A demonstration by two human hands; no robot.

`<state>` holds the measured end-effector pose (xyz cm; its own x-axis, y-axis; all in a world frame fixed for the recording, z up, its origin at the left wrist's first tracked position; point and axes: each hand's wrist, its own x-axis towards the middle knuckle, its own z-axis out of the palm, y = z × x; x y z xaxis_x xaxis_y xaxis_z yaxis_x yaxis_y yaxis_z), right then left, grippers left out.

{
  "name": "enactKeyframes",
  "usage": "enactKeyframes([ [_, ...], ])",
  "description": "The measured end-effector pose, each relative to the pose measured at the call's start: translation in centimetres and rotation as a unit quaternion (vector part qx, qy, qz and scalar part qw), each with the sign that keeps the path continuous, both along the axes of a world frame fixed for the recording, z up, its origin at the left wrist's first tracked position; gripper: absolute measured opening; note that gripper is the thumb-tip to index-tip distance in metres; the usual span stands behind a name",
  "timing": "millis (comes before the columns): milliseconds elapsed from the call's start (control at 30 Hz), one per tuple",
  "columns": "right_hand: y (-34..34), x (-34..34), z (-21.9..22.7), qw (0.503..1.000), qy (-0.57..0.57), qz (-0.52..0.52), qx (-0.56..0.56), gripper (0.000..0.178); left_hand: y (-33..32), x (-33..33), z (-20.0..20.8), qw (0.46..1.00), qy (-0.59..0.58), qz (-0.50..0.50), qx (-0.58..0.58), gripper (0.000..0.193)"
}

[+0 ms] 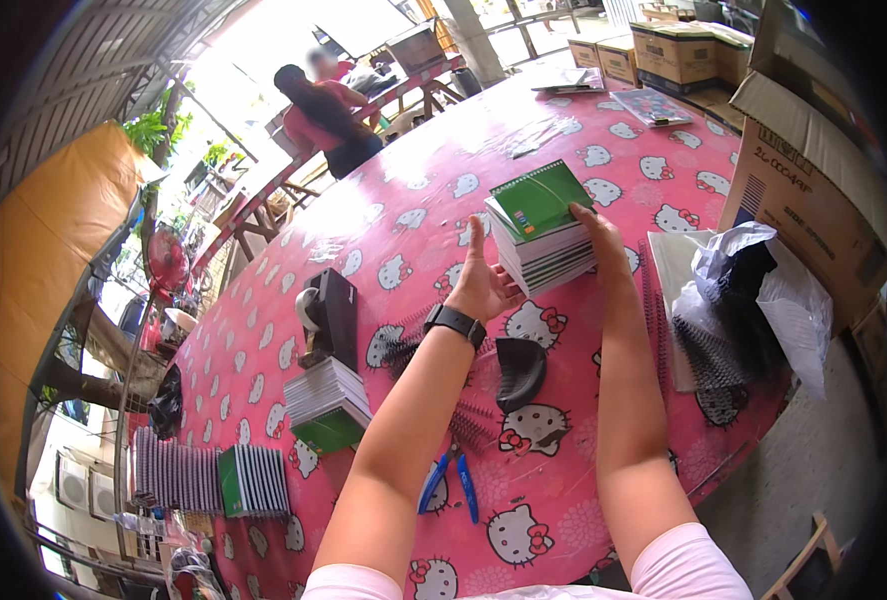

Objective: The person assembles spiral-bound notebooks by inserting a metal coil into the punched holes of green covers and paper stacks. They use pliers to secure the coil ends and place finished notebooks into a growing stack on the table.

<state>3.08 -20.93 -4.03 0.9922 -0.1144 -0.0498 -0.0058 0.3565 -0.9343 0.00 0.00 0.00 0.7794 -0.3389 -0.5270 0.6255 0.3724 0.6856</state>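
A stack of green-covered notebooks [545, 228] stands on the pink cartoon-cat tablecloth [603, 455], with white page edges facing me and a row of binding holes along the top cover's far edge. My right hand [599, 240] grips the stack's right side, its thumb on the top cover. At the stack's left side my left hand [486, 284] is open, thumb up and fingers spread, and holds nothing. Whether its fingertips touch the pages is hard to tell. A black curved piece [520, 374] lies between my forearms. Nearby are loose binding coils [473, 424] and blue-handled pliers [451, 482].
Left of my arm stand a black tape dispenser [335, 312], another notebook stack [327, 404] and a row of coil-bound notebooks [208, 478]. At right are a plastic bag with black coils [753, 285] and an open cardboard box [813, 200]. People [325, 118] sit beyond the table.
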Motion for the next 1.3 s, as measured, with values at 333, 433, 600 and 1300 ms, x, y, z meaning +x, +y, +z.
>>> enactKeyframes([
  [333, 0.6, -0.8, -0.1, 0.993, -0.076, 0.089, 0.007, 0.063, -1.7, -0.3, -1.0, 0.974, -0.194, 0.113, 0.029, 0.045],
  [433, -1.2, -0.8, -0.1, 0.972, -0.052, 0.208, 0.097, 0.071, -0.8, -5.8, 3.7, 0.941, -0.282, 0.177, 0.064, 0.082],
  [600, 2.1, -5.4, 7.3, 0.890, -0.194, 0.371, -0.180, 0.096, 6.5, -16.3, 8.3, 0.878, -0.422, 0.203, 0.102, 0.115],
  [1300, 29.4, -28.4, -1.2, 0.881, -0.149, 0.412, -0.179, 0.118, 29.3, -34.2, -7.0, 0.907, -0.346, 0.181, 0.157, 0.122],
])
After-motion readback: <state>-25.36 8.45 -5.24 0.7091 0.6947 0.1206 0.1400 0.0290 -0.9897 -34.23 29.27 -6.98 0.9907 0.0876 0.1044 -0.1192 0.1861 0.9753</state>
